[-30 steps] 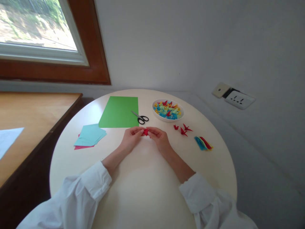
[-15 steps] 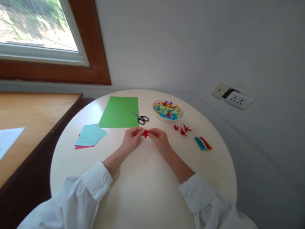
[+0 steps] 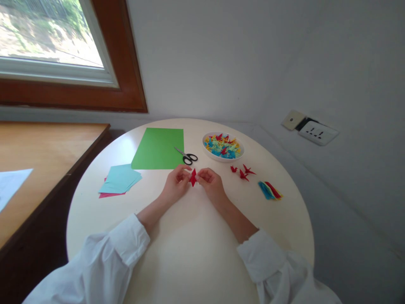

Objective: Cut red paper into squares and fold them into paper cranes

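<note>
Between my two hands is a small folded red paper (image 3: 193, 177), shaped like a narrow diamond with points up and down. My left hand (image 3: 178, 180) pinches its left edge between thumb and fingers. On the other side, my right hand (image 3: 210, 181) grips the right edge the same way. Just beyond my left hand lie black-handled scissors (image 3: 189, 158), their blades over a green sheet (image 3: 160, 148). To the right of my right hand, several small red paper cranes (image 3: 243, 174) rest on the white table (image 3: 190, 253).
A white bowl (image 3: 223, 159) full of colourful paper cranes stands at the back. Fanned folded strips (image 3: 270, 191) in blue, yellow and red lie at the right. Light blue paper squares (image 3: 120, 179) overlap pink ones at the left. A wall socket (image 3: 318, 132) is on the right.
The red paper now shows as a taller diamond, its upper point visible above my fingertips. My fingers have shifted slightly around it; everything else is where it was.
</note>
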Demonstrator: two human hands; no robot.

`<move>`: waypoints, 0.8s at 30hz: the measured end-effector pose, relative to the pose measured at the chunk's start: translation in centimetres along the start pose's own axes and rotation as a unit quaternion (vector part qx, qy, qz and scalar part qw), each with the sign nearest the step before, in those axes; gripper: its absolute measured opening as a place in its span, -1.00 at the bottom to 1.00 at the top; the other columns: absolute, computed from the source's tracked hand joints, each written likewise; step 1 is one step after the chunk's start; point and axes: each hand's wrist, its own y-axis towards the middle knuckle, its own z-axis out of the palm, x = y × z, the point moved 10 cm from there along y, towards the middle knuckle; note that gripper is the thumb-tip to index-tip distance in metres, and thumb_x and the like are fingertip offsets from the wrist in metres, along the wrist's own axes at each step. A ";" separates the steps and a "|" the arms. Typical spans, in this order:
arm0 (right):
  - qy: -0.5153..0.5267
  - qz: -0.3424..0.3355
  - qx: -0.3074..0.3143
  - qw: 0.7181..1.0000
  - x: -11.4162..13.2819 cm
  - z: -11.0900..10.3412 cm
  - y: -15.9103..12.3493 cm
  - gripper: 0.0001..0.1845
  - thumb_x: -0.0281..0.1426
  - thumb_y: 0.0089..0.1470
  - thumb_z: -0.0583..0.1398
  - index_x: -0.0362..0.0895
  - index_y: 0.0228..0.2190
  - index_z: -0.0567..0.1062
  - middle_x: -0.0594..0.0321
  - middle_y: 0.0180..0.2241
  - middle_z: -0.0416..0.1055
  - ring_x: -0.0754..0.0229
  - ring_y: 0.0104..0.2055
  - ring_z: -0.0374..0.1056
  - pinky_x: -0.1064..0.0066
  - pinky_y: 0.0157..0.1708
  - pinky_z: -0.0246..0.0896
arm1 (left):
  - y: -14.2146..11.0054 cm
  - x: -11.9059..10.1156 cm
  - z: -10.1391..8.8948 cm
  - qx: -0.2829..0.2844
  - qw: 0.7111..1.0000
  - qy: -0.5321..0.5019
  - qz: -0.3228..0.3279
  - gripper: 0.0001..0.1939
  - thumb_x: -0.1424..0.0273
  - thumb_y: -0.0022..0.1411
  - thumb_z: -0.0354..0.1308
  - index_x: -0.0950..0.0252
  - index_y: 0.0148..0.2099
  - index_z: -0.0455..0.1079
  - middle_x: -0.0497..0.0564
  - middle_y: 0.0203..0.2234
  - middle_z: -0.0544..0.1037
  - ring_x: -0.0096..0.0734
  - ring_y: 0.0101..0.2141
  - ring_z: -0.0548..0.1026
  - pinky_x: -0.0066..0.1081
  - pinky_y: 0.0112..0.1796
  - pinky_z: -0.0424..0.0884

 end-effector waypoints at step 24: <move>0.003 0.004 0.010 1.000 0.4 -0.1 -0.2 -0.81 -0.36 -0.22 0.29 -0.09 -0.43 0.58 0.24 -0.38 0.56 0.17 -0.31 0.43 0.33 -0.28 0.28 | -0.2 1.7 -0.2 -0.018 0.988 -0.111 -0.109 -0.77 0.36 -0.11 0.29 0.38 -0.35 0.53 0.05 -0.47 0.59 -0.40 -0.43 0.47 -0.33 -0.25 0.38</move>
